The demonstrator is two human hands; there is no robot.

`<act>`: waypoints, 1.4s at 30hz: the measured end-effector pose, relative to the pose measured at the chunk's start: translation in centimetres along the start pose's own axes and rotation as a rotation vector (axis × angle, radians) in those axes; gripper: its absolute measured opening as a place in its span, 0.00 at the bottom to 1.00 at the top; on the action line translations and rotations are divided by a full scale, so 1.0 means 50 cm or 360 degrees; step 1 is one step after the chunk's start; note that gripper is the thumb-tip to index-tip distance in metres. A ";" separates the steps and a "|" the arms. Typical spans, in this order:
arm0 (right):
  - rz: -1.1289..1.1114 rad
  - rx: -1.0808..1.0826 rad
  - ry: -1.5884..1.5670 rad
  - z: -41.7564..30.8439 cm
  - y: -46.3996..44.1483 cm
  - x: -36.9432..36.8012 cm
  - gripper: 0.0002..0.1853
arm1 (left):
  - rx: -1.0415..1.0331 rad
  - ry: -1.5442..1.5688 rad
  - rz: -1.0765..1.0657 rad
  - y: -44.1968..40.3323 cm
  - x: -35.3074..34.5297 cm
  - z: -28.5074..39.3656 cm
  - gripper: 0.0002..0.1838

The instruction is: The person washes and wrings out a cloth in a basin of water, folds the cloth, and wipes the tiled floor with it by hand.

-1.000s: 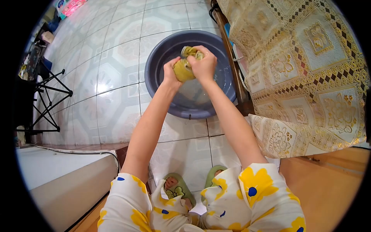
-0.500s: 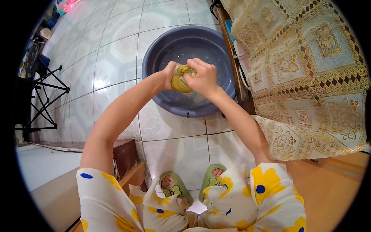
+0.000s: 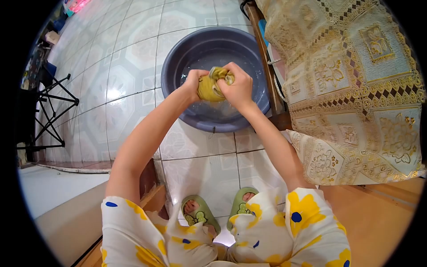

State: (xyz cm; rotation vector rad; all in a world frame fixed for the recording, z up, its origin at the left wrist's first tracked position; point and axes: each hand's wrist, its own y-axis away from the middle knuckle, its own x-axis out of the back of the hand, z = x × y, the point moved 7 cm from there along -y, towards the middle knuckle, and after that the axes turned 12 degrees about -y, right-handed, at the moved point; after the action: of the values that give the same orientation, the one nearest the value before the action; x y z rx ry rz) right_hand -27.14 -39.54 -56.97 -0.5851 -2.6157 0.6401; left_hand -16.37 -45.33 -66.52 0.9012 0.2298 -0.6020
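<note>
A bunched yellow cloth [image 3: 212, 90] with some pale parts is squeezed between my two hands, above a blue-grey plastic basin [image 3: 175, 51]. My left hand [image 3: 194, 83] is closed round its left side. On the other side my right hand [image 3: 239, 86] grips the twisted upper part, thumb pressed into the folds. Water [image 3: 222, 60] with small bubbles lies in the basin below. What garment or rag the cloth is, I cannot tell.
Pale tiles [image 3: 133, 58] cover the floor. Along the right, a patterned gold tablecloth [image 3: 338, 89] hangs beside the basin. A black folding metal frame [image 3: 55, 107] stands at the left. My green slippers [image 3: 200, 211] are below the basin.
My hands have moved apart slightly, and the cloth between them looks wider and looser, with more folds showing. Both hands still hold it over the basin.
</note>
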 end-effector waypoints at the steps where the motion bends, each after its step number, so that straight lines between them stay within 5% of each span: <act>1: 0.0097 -0.0120 -0.0063 0.008 -0.004 0.008 0.11 | -0.0099 -0.0035 0.0032 0.001 0.010 0.019 0.18; 7: 0.0489 -0.0773 -0.0734 0.016 0.030 0.010 0.18 | -0.0487 -0.0283 -0.0162 0.101 -0.012 0.118 0.17; 12: 0.0605 -0.1118 -0.0945 -0.104 0.018 0.028 0.18 | -0.0145 -0.0873 0.0074 0.243 -0.044 0.149 0.22; 15: 0.0613 -0.1234 -0.1101 -0.195 -0.003 0.040 0.17 | -0.0239 -0.1082 -0.0040 0.329 -0.068 0.199 0.22; 21: 0.1097 -0.1782 -0.1731 -0.396 -0.004 0.042 0.22 | -0.0359 -0.1258 0.0343 0.559 -0.149 0.332 0.07; 24: 0.1087 -0.1937 -0.1953 -0.496 -0.028 0.054 0.23 | -0.0613 -0.1147 0.0387 0.678 -0.220 0.407 0.06; 28: 0.0620 -0.2042 -0.2070 -0.643 -0.092 0.106 0.22 | -0.0723 -0.1306 0.0644 0.854 -0.328 0.502 0.07; 31: 0.0399 -0.2291 -0.1792 -0.779 -0.142 0.190 0.24 | -0.0900 -0.1292 0.0642 0.959 -0.422 0.562 0.05; 38: 0.0616 -0.1799 -0.1788 -0.993 -0.177 0.402 0.29 | -0.0929 -0.1057 0.0336 1.109 -0.680 0.621 0.03; 42: 0.1128 -0.1620 -0.1675 -1.097 -0.094 0.604 0.27 | -0.1095 -0.1314 0.0014 1.167 -0.908 0.571 0.04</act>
State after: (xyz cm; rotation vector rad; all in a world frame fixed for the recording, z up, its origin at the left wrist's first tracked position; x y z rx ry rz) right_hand -29.11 -10.03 -1.55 -1.9589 -3.5973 -0.5064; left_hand -21.15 -22.59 9.28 -0.0471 -0.3065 -0.7708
